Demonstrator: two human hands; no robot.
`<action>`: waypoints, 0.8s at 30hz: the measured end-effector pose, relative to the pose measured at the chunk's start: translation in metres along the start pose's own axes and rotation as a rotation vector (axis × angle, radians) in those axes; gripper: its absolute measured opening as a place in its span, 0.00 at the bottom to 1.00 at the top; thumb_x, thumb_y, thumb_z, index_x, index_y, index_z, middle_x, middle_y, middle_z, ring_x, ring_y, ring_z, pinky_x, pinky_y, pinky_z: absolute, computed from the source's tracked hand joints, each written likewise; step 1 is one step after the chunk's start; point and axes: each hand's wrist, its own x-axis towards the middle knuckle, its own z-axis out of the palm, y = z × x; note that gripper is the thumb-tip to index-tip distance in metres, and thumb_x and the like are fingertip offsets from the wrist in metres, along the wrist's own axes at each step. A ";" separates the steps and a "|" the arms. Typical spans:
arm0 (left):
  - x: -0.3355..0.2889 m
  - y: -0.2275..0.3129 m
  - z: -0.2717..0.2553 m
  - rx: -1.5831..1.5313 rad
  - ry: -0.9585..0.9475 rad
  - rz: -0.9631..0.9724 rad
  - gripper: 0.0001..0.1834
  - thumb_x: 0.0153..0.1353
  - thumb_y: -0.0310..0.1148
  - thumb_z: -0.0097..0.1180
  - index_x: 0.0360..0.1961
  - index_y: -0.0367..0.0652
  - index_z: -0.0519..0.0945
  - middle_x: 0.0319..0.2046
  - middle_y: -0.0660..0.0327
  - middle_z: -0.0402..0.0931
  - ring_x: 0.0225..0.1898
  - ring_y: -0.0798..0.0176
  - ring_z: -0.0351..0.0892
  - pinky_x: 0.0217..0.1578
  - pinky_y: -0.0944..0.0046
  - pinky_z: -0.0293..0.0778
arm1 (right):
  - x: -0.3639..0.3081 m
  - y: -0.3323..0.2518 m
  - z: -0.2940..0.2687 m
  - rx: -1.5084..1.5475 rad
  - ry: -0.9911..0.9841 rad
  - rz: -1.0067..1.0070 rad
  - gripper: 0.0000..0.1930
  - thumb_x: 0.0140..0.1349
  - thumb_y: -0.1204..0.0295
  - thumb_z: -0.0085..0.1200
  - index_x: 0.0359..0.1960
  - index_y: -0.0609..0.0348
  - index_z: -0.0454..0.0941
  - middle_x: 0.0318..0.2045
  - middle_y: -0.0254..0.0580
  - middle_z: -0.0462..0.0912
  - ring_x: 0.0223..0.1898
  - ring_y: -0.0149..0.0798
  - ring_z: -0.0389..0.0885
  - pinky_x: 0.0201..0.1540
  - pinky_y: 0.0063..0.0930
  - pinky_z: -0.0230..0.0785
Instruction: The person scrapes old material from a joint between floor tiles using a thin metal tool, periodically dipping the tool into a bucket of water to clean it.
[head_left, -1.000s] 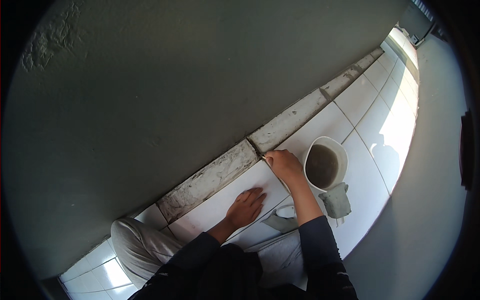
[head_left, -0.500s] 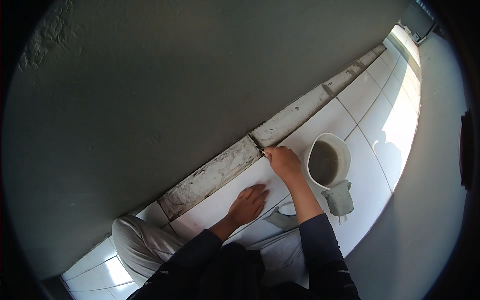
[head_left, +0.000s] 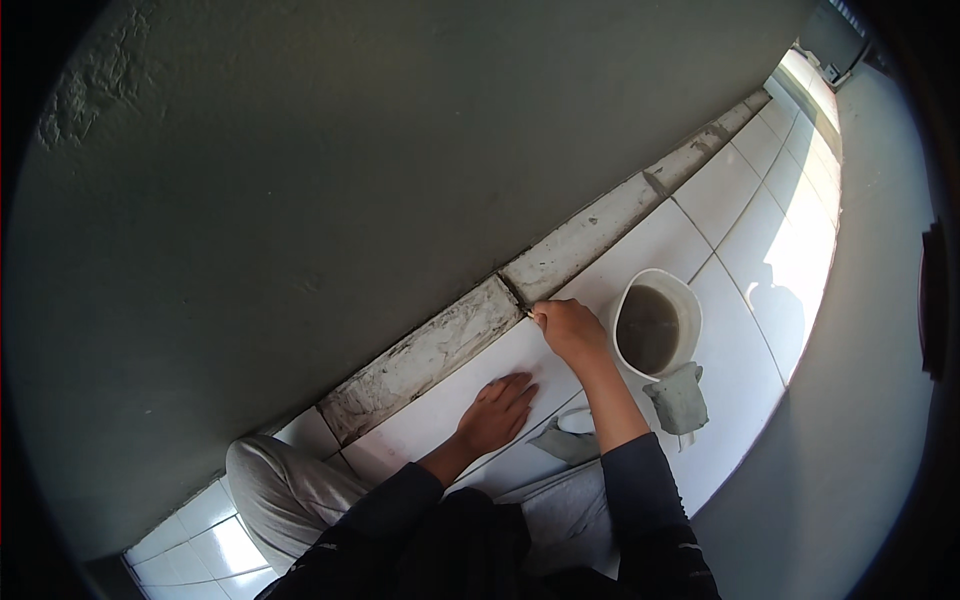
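Observation:
My left hand (head_left: 497,410) lies flat on a white floor tile (head_left: 400,432), its fingers stretched out and holding nothing. My right hand (head_left: 570,328) is closed around a small thin tool, mostly hidden in the fist; only its short tip shows, too small to name. That tip touches the dark gap (head_left: 518,298) between two smeared skirting tiles (head_left: 430,350) along the foot of the wall, near the floor edge. Just right of my right hand stands a white bucket (head_left: 692,302) of murky grey water. A grey cloth or sponge-like piece (head_left: 680,398) sits against the bucket's near side.
A grey plastered wall (head_left: 300,200) fills the far left. Beside my right forearm lie a grey flat piece (head_left: 562,442) and a white rounded object (head_left: 577,420), partly covered by the arm. Tiled floor runs to the upper right, with sunlight on it.
My right hand has shifted slightly toward me, drawing the tool's tip down to the floor end of the gap. My left hand stays nearly in place on the tile.

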 end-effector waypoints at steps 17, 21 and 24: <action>0.002 -0.001 -0.001 0.005 -0.021 0.014 0.21 0.57 0.33 0.48 0.52 0.42 0.68 0.53 0.54 0.62 0.56 0.56 0.61 0.52 0.58 0.61 | 0.008 -0.010 0.003 -0.027 0.019 0.029 0.09 0.59 0.67 0.42 0.31 0.50 0.77 0.29 0.49 0.79 0.34 0.50 0.79 0.35 0.43 0.72; 0.000 0.000 0.001 0.020 -0.013 0.018 0.21 0.56 0.33 0.48 0.52 0.42 0.68 0.53 0.54 0.62 0.56 0.55 0.61 0.51 0.58 0.61 | 0.011 -0.018 0.007 -0.032 0.018 0.080 0.09 0.59 0.67 0.42 0.32 0.48 0.77 0.30 0.49 0.79 0.35 0.50 0.79 0.36 0.44 0.72; 0.001 -0.003 0.000 0.014 -0.010 0.036 0.21 0.56 0.33 0.48 0.52 0.42 0.67 0.53 0.55 0.62 0.55 0.55 0.61 0.51 0.58 0.61 | 0.010 -0.012 0.004 0.021 0.015 0.053 0.09 0.58 0.67 0.43 0.32 0.48 0.77 0.30 0.49 0.79 0.35 0.51 0.79 0.36 0.44 0.71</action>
